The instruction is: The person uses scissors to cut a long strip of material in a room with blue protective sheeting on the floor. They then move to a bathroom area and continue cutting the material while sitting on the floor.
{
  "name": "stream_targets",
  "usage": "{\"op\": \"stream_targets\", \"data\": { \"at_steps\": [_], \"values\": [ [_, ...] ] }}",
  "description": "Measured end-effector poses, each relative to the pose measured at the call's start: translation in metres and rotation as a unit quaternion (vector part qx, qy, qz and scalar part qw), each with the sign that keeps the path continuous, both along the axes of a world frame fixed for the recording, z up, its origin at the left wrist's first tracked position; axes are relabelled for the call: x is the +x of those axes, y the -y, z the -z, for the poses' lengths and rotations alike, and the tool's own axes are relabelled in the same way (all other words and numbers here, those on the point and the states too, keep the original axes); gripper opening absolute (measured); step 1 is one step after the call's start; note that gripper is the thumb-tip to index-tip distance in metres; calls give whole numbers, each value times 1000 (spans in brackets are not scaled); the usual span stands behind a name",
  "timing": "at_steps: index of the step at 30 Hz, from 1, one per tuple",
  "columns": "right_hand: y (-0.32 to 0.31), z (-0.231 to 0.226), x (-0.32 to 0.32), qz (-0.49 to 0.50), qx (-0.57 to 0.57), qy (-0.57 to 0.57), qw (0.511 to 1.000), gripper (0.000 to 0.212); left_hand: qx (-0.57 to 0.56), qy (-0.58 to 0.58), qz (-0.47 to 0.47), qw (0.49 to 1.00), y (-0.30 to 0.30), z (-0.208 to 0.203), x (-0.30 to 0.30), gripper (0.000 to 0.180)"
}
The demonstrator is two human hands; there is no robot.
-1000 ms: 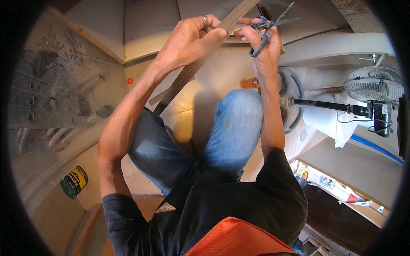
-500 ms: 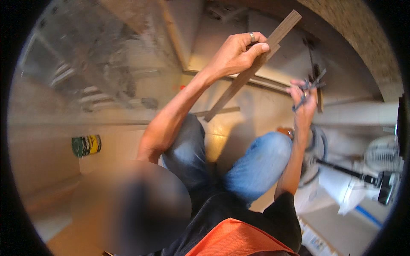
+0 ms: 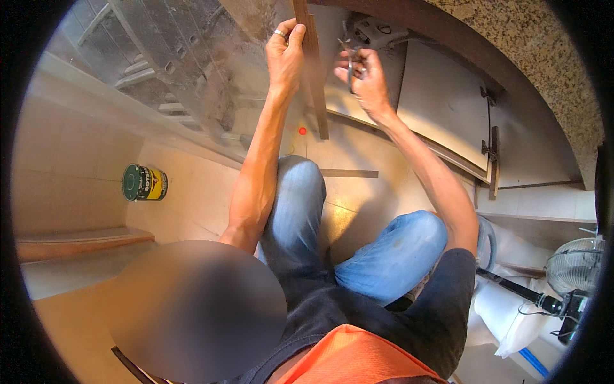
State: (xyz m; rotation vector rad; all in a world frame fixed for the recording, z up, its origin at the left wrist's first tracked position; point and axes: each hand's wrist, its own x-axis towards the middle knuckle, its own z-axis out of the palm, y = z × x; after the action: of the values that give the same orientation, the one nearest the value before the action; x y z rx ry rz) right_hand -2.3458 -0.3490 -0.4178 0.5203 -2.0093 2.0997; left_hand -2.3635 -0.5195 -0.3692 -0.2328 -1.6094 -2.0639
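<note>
My left hand, with a ring on one finger, pinches narrow brown wood strips near their upper part. They stand nearly upright in the picture, overlapping lengthwise, and their top runs out of view. To their right, my right hand is raised and closed around what looks like a pair of scissors. Its dark, slim blades point up and left, apart from the strips. The fingers partly cover its handles. Another brown strip lies on the tiled floor beyond my knees.
A cabinet panel with hinges stands under a speckled stone countertop. On the left are a see-through sheet and a green-and-yellow can. A small red disc lies ahead. A fan and white bag are at right.
My left hand has moved left with the strips, which turned from slanting to nearly upright. My right hand has swung left and up with the scissors, close to the strips. The view has shifted.
</note>
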Motion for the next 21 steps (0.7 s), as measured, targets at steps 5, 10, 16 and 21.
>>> {"op": "stream_targets", "data": {
  "at_steps": [5,10,16,21],
  "values": [
    [44,10,-18,-26,-49,81,995,60,34,-39,-20,998,12,8,-26,20],
    [61,9,-42,10,-47,98,994,62,65,-50,-34,996,6,8,-45,27],
    [81,25,-44,82,-117,68,987,54,-98,-131,-240,957,-23,-16,-17,35],
    [92,27,-51,96,-130,15,987,46,-173,-119,-281,936,-25,-36,-9,37]
  ]
}}
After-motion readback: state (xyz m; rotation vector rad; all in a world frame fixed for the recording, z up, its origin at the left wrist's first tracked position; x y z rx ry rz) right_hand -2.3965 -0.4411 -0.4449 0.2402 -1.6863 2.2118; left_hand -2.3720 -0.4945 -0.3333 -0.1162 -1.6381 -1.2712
